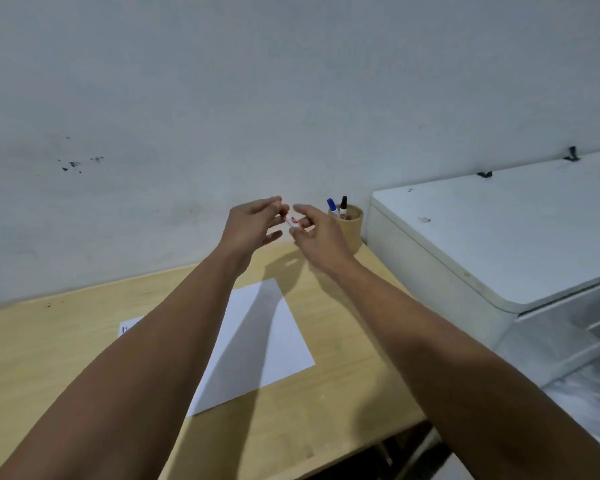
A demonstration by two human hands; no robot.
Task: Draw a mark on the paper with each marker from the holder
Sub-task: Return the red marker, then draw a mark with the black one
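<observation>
Both my hands are raised above the far part of the wooden table (343,341), holding one white marker with red print (292,221) between them. My left hand (253,226) pinches its left end with the fingertips, and my right hand (317,233) grips its right part. Most of the marker is hidden by fingers. A white sheet of paper (260,341) lies on the table below my forearms, with a small blue mark near its left edge (124,329). A tan cylindrical holder (352,226) stands at the table's back right corner with a blue marker (332,206) and a black marker (343,206) upright in it.
A white chest-like cabinet (499,244) stands right beside the table, close to the holder. A grey wall (222,98) rises directly behind the table. The table's front edge drops to a dark floor (406,455) at lower right.
</observation>
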